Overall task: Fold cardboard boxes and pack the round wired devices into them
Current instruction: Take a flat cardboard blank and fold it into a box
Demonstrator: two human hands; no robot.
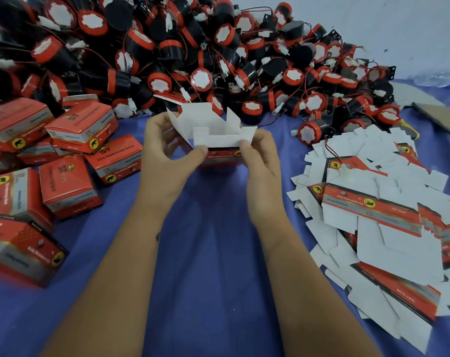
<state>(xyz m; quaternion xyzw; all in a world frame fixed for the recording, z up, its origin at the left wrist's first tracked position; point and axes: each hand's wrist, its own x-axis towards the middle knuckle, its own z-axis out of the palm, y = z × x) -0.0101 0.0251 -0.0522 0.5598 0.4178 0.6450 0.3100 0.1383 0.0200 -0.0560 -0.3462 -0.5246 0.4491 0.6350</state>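
Two hands, left hand [164, 150], right hand [262, 155], gripping half-folded box [213, 130], blue cloth [208, 253], pale wall [398, 24]

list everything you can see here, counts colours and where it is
devices: big pile, too many to count, red and black with white faces and wires, far side of the cloth
closed boxes: about ten, red with grey bands, left
flat boxes: loose heap, count unclear, white and red, right
half-folded box: one, white inside, red outside, centre, flaps open
cloth: one, blue, under everything
cardboard sheet: one, brown, far right edge
left hand: pinches the box's left side
right hand: pinches the box's right flap
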